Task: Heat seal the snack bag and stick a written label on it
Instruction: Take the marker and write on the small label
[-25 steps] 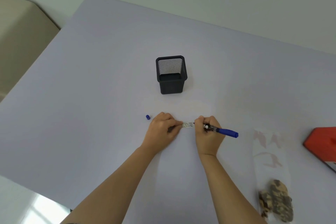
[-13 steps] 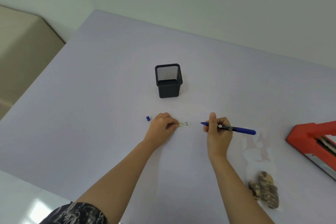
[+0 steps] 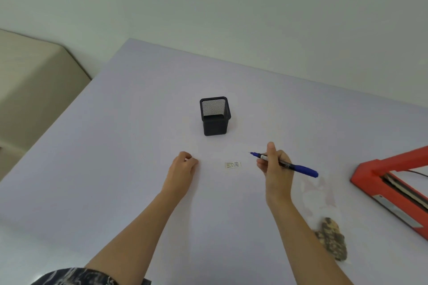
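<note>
The right grip (image 3: 276, 169) pinches a blue pen (image 3: 303, 169), its tip off the desk (image 3: 115, 169). The left grip (image 3: 183, 169) rests curled; whether it holds anything I cannot tell. The label (image 3: 232, 165) lies flat between them, and the snack bag (image 3: 331, 238) lies beside the right forearm.

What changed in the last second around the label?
The left hand let go of the label and slid left, covering the spot where the pen cap lay. The right hand, gripping the pen, pulled right, off the label. The mesh pen holder, snack bag and heat sealer stayed put.
</note>
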